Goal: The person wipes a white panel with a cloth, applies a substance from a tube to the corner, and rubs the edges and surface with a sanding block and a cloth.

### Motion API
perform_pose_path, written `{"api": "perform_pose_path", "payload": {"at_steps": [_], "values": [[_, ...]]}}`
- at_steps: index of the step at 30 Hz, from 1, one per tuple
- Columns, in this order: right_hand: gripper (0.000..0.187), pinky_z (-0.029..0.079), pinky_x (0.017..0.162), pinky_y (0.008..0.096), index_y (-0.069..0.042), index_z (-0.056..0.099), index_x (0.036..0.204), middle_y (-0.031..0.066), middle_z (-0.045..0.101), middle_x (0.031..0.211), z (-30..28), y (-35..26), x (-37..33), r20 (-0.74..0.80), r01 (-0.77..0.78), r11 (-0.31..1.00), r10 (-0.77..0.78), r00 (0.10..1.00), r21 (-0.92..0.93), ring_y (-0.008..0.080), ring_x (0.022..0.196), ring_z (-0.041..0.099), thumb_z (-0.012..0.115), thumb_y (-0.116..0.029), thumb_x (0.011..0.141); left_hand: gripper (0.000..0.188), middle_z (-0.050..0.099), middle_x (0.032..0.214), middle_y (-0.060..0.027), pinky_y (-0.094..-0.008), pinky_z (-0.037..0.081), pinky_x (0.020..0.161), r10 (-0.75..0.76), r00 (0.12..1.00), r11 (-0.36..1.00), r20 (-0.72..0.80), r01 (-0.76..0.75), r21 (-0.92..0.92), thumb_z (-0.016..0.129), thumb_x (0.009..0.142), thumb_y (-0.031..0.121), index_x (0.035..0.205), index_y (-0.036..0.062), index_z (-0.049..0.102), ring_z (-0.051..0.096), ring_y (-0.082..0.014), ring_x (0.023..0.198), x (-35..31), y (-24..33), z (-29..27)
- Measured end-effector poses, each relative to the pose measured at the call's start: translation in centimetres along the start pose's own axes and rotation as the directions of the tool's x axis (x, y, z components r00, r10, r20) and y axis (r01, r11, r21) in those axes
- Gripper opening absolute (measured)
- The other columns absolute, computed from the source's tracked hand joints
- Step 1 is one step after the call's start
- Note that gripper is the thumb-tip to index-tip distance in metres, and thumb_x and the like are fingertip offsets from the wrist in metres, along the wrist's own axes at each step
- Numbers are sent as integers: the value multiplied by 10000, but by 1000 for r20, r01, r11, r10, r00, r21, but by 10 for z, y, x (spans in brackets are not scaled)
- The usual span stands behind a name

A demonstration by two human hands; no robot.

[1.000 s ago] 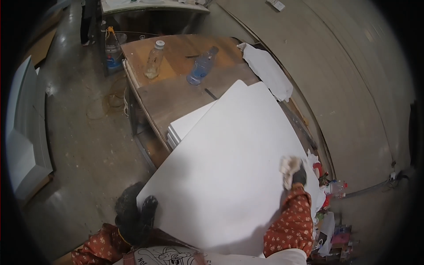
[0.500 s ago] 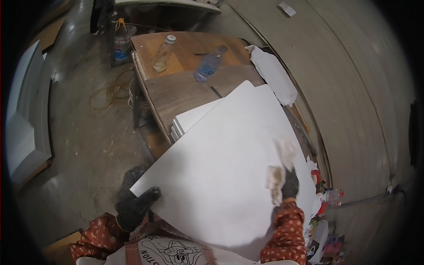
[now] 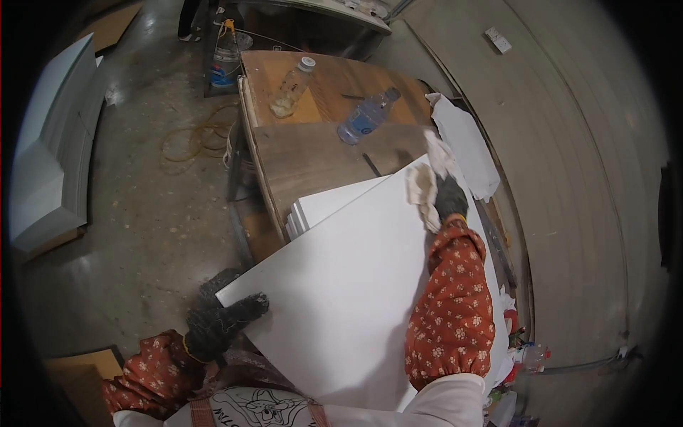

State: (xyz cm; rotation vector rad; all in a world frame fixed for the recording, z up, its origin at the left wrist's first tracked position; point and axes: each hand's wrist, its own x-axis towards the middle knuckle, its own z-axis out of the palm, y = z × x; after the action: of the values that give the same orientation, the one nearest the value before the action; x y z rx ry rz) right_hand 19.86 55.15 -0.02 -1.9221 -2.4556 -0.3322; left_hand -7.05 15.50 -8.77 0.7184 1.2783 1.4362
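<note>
A large white panel [image 3: 348, 285] lies at a slant over a stack of white panels [image 3: 334, 201] on the wooden table. Its near left corner is gripped by my left hand [image 3: 224, 317] in a black glove, thumb on top and the other fingers partly hidden beneath. My right hand [image 3: 451, 198], also in a dark glove, is closed on a crumpled whitish cloth [image 3: 425, 192] and presses it on the panel near its far right end. Both forearms wear red patterned sleeve covers.
On the table [image 3: 299, 153] lie a clear bottle with a white cap [image 3: 290, 89], a blue-labelled plastic bottle [image 3: 366, 117] and a dark thin strip [image 3: 371, 165]. A white wrapped bundle [image 3: 462, 146] borders the right edge. More white panels [image 3: 57, 149] stack at left; a hose [image 3: 196, 142] coils on the floor.
My right hand has slid the cloth away from me, toward the panel's far end, and its arm is now stretched out. My left hand keeps its hold on the corner.
</note>
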Motion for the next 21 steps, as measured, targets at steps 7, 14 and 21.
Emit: {"api": "perform_pose_path", "payload": {"at_steps": [7, 14, 21], "values": [[464, 484, 891, 422, -80, 542, 1209, 145, 574, 1204, -49, -138, -199, -326, 826, 562, -775, 541, 34, 302, 1103, 566, 610, -350, 838, 388, 628, 954, -44, -306, 490, 790, -5, 999, 997, -49, 1, -76, 690, 772, 98, 1130, 6, 572, 591, -146, 874, -1, 14, 3], [389, 501, 842, 404, -62, 567, 1149, 187, 633, 1072, -8, 17, -88, -36, 23, 897, -7, 999, 441, 364, 1016, 604, 518, -374, 921, 523, 585, 1122, -46, -316, 456, 896, -50, 999, 964, 12, 52, -261, 718, 780, 68, 1256, 49, 500, 541, -150, 1033, -11, 23, 12], [399, 499, 798, 418, -47, 564, 1131, 168, 622, 976, -19, -143, -155, -123, 339, 904, -317, 940, 260, 334, 910, 610, 548, -364, 888, 552, 567, 1139, -47, -311, 462, 919, 58, 998, 972, -16, -60, -229, 714, 817, 64, 1302, 73, 450, 536, -136, 1037, -16, 4, 5]]}}
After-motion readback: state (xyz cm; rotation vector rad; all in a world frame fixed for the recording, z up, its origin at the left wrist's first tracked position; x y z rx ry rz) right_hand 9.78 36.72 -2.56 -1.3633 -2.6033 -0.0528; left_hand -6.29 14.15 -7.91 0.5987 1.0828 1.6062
